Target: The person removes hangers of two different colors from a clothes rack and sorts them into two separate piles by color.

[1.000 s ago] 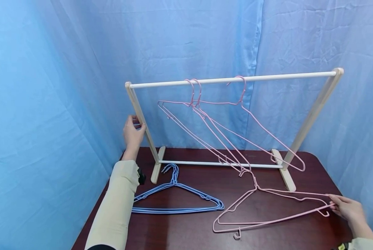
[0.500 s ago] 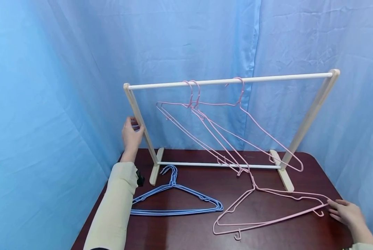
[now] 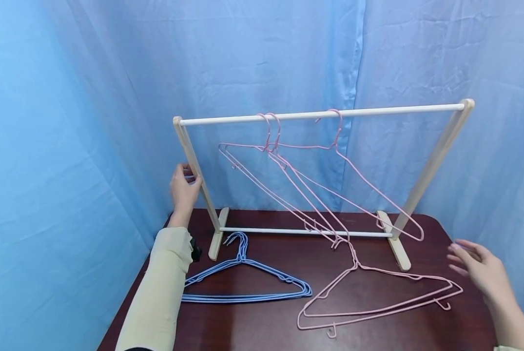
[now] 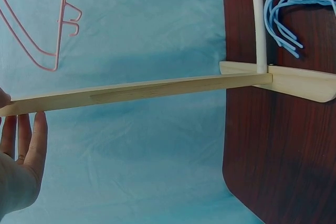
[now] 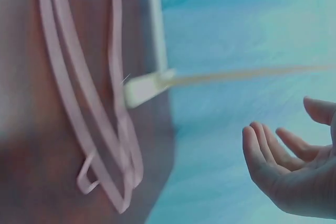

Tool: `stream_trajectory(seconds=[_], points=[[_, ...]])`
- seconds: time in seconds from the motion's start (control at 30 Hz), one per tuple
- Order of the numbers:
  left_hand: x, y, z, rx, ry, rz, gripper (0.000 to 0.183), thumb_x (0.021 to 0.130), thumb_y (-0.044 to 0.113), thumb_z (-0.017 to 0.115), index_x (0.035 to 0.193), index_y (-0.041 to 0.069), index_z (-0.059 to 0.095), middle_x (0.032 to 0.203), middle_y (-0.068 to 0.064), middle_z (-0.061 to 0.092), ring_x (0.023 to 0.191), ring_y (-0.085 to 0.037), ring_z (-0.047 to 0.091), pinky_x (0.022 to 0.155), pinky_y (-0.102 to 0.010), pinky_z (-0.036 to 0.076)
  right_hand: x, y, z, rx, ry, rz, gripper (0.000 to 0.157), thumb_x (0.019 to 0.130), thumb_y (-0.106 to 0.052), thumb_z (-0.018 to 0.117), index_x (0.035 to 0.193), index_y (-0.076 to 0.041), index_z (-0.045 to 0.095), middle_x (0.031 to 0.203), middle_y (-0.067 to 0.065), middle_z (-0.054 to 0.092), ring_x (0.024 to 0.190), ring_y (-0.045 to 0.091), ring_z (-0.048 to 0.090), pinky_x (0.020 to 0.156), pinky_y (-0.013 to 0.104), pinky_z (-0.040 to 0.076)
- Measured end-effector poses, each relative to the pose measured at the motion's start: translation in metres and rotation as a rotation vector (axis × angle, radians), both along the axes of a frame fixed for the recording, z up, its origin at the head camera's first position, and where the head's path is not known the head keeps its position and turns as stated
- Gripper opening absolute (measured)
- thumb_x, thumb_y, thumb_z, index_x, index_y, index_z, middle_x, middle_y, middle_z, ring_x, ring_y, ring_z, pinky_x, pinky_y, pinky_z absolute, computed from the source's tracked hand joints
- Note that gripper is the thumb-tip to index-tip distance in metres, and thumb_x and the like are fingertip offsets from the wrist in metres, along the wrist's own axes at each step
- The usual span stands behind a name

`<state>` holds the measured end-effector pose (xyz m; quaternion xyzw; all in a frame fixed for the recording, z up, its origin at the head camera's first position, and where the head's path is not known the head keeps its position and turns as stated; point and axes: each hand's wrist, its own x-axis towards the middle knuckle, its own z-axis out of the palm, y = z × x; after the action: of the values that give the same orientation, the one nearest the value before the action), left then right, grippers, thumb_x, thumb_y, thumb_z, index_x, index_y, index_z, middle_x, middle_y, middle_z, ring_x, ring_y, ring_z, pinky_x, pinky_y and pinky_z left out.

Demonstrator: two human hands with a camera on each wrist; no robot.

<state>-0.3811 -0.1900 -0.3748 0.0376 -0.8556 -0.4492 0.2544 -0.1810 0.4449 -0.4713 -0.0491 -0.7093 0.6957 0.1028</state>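
Note:
My left hand [image 3: 184, 190] grips the left wooden upright [image 3: 195, 158] of a hanger rack, thumb on one side and fingers on the other. The left wrist view shows these fingertips against the pale upright [image 4: 131, 90]. Away from everything, my right hand [image 3: 481, 270] is in the air at the right, fingers loosely bent and holding nothing. Just left of it, overlapping pink wire hangers [image 3: 376, 312] lie on the table, hooks toward the rack. Three more pink hangers [image 3: 303, 183] hang from the rack's white top rod [image 3: 389, 112], tilted across one another.
A stack of blue hangers [image 3: 262, 296] lies at the left of the dark wood table [image 3: 253, 331], partly behind my left sleeve. The rack's feet [image 3: 395, 243] stand near the table's back edge. Blue curtains [image 3: 112, 73] surround the table.
My right hand has let go of the corner of the pink hangers on the table and lifted up and away. Their right end has settled lower. My left hand keeps its hold on the upright.

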Motion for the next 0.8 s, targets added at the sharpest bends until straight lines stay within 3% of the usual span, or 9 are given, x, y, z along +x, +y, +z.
stream_trajectory(seconds=[0.1,0.3,0.53,0.63,0.8], points=[[-0.001,0.001,0.000,-0.009,0.002,0.004,0.032,0.095,0.017,0.062,0.123,0.004,0.052,0.122,-0.020,0.060,0.114,-0.035,0.065,0.095,-0.050,0.056,-0.006,-0.017,0.018,-0.129,0.108,0.133,0.034,0.103,-0.002,0.046,0.110,-0.027,0.068,0.096,-0.013,0.076,0.083,0.002,0.074,0.070,0.019,0.060],[-0.001,0.001,-0.001,-0.005,0.003,0.001,0.032,0.095,0.018,0.062,0.123,0.005,0.052,0.122,-0.019,0.061,0.114,-0.034,0.065,0.094,-0.050,0.056,-0.012,-0.047,0.046,-0.153,0.175,0.282,0.036,0.106,-0.003,0.039,0.118,-0.017,0.070,0.107,-0.005,0.077,0.093,0.008,0.075,0.078,0.024,0.060],[-0.002,0.001,-0.002,-0.003,-0.001,0.004,0.031,0.095,0.018,0.062,0.121,0.005,0.053,0.122,-0.019,0.061,0.114,-0.034,0.065,0.094,-0.050,0.056,-0.011,-0.072,0.063,-0.191,0.218,0.411,0.040,0.107,-0.004,0.032,0.129,-0.010,0.065,0.116,0.003,0.075,0.104,0.014,0.073,0.085,0.028,0.059],[-0.002,0.001,-0.002,0.001,0.003,0.000,0.030,0.095,0.017,0.061,0.121,0.004,0.053,0.122,-0.019,0.061,0.115,-0.035,0.065,0.095,-0.050,0.056,-0.011,-0.080,0.065,-0.165,0.218,0.428,0.042,0.105,0.003,0.034,0.137,-0.011,0.058,0.118,0.004,0.074,0.107,0.015,0.073,0.086,0.029,0.059],[-0.002,-0.001,-0.001,0.003,0.005,-0.004,0.031,0.095,0.017,0.061,0.121,0.004,0.052,0.122,-0.019,0.061,0.115,-0.035,0.065,0.095,-0.050,0.056,-0.010,-0.089,0.069,0.053,0.180,0.322,0.056,0.095,0.011,0.053,0.142,-0.019,0.052,0.113,-0.007,0.076,0.101,0.004,0.073,0.085,0.014,0.056]])
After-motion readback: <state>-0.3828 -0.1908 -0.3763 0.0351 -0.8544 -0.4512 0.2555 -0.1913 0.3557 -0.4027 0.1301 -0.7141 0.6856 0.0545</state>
